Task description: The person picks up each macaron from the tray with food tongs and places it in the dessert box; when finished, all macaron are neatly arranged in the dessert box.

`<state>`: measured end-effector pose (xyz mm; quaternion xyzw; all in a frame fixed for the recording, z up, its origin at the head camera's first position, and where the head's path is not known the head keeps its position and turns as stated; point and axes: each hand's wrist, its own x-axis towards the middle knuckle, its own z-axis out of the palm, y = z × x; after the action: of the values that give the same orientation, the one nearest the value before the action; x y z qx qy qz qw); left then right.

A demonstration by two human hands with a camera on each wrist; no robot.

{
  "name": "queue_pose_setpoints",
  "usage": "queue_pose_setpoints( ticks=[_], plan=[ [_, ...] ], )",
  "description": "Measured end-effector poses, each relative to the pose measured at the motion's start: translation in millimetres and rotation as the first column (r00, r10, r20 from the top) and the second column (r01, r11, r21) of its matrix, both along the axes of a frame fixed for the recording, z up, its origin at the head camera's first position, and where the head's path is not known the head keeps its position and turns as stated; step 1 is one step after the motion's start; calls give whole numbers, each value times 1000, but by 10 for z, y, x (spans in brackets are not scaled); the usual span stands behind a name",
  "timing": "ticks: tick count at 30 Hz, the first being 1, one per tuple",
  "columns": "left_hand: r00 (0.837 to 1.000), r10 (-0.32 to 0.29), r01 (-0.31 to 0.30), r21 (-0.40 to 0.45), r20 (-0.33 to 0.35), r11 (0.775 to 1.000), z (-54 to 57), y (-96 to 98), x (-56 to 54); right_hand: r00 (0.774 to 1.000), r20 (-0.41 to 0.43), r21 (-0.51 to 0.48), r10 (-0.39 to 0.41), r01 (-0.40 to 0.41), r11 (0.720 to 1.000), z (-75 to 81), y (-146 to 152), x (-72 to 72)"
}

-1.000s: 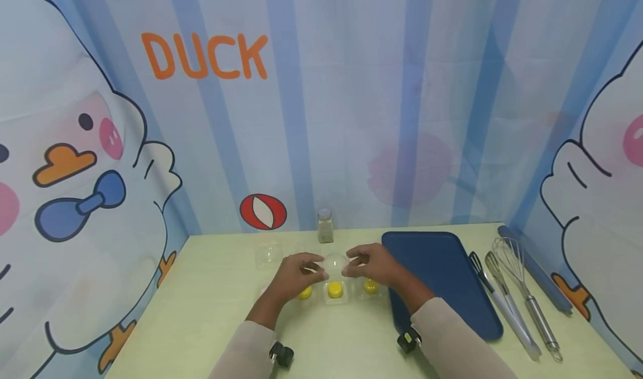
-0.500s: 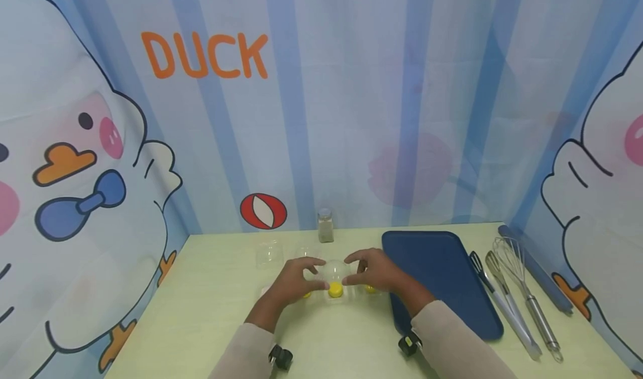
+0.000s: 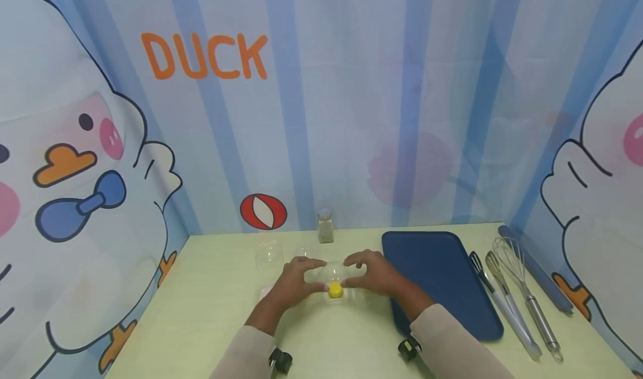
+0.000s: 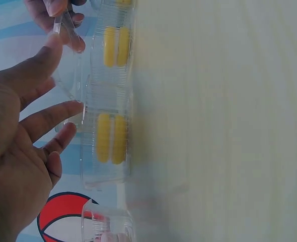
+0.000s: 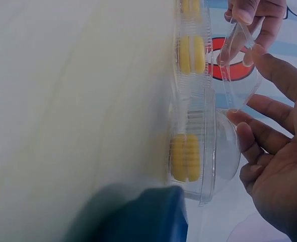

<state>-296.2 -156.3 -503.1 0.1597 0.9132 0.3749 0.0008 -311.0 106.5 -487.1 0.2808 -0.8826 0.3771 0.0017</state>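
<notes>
Between my two hands is a clear domed plastic lid (image 3: 334,269), tilted just above a clear square box base. A yellow macaron (image 3: 335,290) sits in that base. My left hand (image 3: 295,281) pinches the lid's left side between thumb and fingers. On the lid's right side my right hand (image 3: 374,273) pinches in the same way. In the left wrist view, another yellow macaron (image 4: 112,138) stands in a clear base beside the middle one. The right wrist view shows a macaron (image 5: 185,157) in a box with a dome (image 5: 228,151) over it.
Clear lids (image 3: 269,253) lie behind my left hand. A small glass jar (image 3: 325,226) stands at the back edge. To the right are a blue tray (image 3: 442,278), tongs (image 3: 509,303), a whisk (image 3: 534,306) and a grey-blue rolled item (image 3: 537,273). Something pink (image 4: 114,237) sits in clear plastic at left.
Both hands have come down and slightly nearer with the clear lid, from well above the middle macaron to just over its base. The lid stays held between both hands.
</notes>
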Motion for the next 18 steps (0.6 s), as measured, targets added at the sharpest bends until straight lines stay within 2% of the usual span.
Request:
queue_pose_setpoints(
  ticks=[5, 8, 18],
  plan=[
    [1000, 5, -4, -10, 24, 1000, -6, 10, 22, 999, -41, -5, 16, -16, 1000, -22, 10, 13],
    [1000, 6, -6, -21, 24, 1000, 0, 17, 34, 998, -57, 11, 0, 1, 1000, -31, 13, 49],
    [998, -28, 23, -84, -63, 996, 2, 31, 58, 997, 9, 48, -81, 80, 996, -68, -44, 131]
  ],
)
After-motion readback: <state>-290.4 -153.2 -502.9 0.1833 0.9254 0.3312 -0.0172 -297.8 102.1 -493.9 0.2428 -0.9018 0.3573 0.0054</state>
